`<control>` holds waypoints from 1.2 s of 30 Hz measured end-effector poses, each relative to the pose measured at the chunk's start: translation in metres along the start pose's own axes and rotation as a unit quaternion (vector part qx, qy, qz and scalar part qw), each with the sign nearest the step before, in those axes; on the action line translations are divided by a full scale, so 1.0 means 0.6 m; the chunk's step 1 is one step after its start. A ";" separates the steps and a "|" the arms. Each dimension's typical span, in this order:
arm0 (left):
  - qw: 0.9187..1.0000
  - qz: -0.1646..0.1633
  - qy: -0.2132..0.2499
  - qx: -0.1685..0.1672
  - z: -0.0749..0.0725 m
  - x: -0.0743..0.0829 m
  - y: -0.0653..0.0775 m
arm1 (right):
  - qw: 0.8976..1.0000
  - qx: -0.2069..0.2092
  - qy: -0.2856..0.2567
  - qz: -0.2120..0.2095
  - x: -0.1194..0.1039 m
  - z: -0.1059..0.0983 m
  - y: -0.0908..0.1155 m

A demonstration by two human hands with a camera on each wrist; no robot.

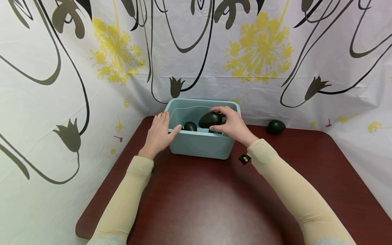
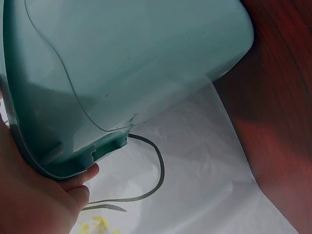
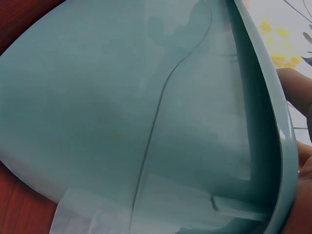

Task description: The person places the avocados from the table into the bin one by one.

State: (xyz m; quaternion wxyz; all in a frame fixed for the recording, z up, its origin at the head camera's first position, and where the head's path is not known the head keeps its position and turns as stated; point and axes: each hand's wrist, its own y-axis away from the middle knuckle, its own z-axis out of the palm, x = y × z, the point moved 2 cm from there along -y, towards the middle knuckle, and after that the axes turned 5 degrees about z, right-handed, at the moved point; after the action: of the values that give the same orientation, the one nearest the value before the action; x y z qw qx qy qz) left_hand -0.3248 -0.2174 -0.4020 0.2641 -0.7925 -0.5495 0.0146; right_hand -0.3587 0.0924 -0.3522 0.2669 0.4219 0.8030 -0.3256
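A light blue plastic bin (image 1: 202,145) stands at the back of the table. My right hand (image 1: 233,125) reaches over its front right rim and holds a dark avocado (image 1: 209,120) between thumb and fingers, above the bin's inside. Another avocado (image 1: 190,126) lies inside, and part of a dark rounded one (image 1: 215,131) shows below the right thumb. At the front left corner rests my left hand (image 1: 159,132), fingers extended along the left side and thumb over the front rim. The left wrist view shows fingertips (image 2: 91,171) against the rim's outside. The right wrist view hides the held avocado behind the bin wall.
A single avocado (image 1: 276,127) lies on the dark red table (image 1: 196,204), right of the bin near the back edge. Patterned white cloth (image 1: 196,61) hangs close behind the table and along its left side.
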 end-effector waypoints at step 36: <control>1.000 0.005 -0.005 0.002 -0.001 0.005 0.001 | 1.000 0.015 -0.021 0.001 0.001 -0.044 0.022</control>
State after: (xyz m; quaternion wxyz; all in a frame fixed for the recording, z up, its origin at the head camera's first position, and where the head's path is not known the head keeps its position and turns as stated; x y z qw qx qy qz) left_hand -0.3228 -0.2155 -0.4009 0.2632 -0.7949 -0.5464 0.0209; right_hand -0.3520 0.1184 -0.3396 0.2775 0.4195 0.7919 -0.3461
